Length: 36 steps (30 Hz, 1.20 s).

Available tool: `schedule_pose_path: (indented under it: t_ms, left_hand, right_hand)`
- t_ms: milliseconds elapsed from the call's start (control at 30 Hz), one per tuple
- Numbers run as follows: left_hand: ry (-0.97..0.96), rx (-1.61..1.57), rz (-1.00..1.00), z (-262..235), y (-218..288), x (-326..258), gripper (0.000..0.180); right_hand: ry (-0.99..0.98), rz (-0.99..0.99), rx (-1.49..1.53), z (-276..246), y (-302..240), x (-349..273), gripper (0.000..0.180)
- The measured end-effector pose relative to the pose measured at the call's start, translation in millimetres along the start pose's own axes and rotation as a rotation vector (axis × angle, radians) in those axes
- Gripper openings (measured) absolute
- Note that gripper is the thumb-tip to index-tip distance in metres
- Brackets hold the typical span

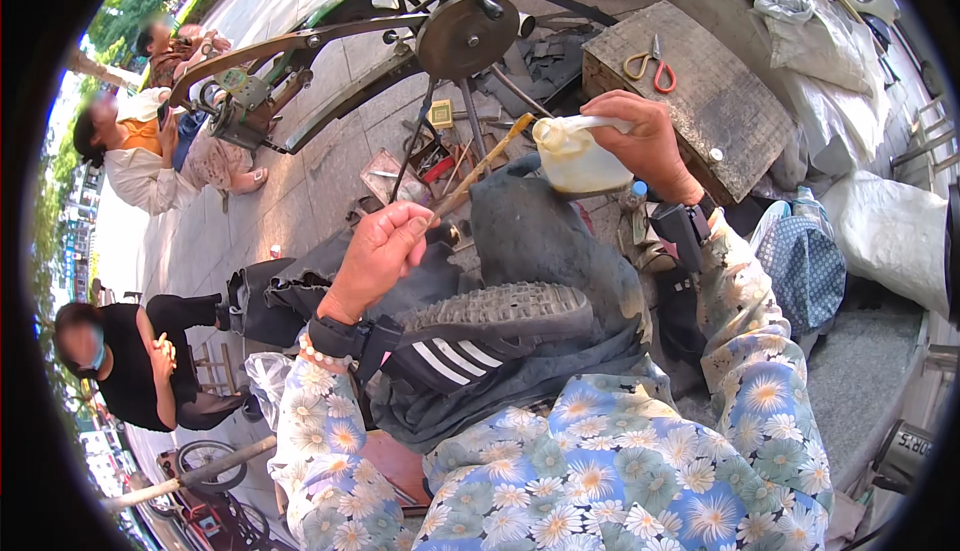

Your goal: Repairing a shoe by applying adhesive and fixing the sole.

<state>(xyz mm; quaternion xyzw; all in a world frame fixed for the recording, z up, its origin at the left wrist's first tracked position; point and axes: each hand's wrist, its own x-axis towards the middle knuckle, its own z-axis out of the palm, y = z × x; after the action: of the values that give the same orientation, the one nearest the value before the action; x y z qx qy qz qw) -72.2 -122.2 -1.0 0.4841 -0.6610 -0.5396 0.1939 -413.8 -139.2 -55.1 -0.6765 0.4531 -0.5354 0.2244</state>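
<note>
My left hand [378, 253] is closed round the lower end of a thin brush [487, 163] whose tip is coated in yellowish glue. That tip is beside the mouth of a cloudy plastic jug [585, 169]. My right hand [645, 133] grips the jug by its white handle; some yellowish liquid shows low inside it. Across my lap, on a dark apron [545, 216], lies a black shoe [432, 359] with white stripes, its ridged sole [510, 309] turned up. The shoe is just below my left hand, and neither hand's fingers touch it.
A hand-cranked shoe-stitching machine [470, 36] stands ahead. Scissors [655, 66] lie on a worn wooden box [735, 116] at the right. Small tools and scraps [530, 76] litter the paving. White sacks [890, 236] crowd the far right. People sit along the left, one in black [135, 366].
</note>
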Motion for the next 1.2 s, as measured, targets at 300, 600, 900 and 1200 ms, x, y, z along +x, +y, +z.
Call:
schedule_pose_path:
  t_ms: [300,600,900,1200]
  left_hand:
    - [-0.020,-1.087,0.528,-75.6,16.8,-42.9,0.027]
    - [0.277,-1.019,0.344,-93.8,-34.8,-96.1,0.030]
    - [0.476,-0.969,0.238,-79.5,-63.7,-130.3,0.031]
    - [0.607,-0.997,0.116,-71.1,-82.4,-163.6,0.028]
  right_hand:
    - [0.145,0.545,0.004,4.4,98.7,-15.3,0.018]
    - [0.129,0.681,-0.367,53.2,219.4,-85.2,0.030]
    - [0.091,0.766,-0.500,60.8,259.9,-126.1,0.019]
    - [0.703,0.552,-0.913,-116.4,192.6,-111.5,0.028]
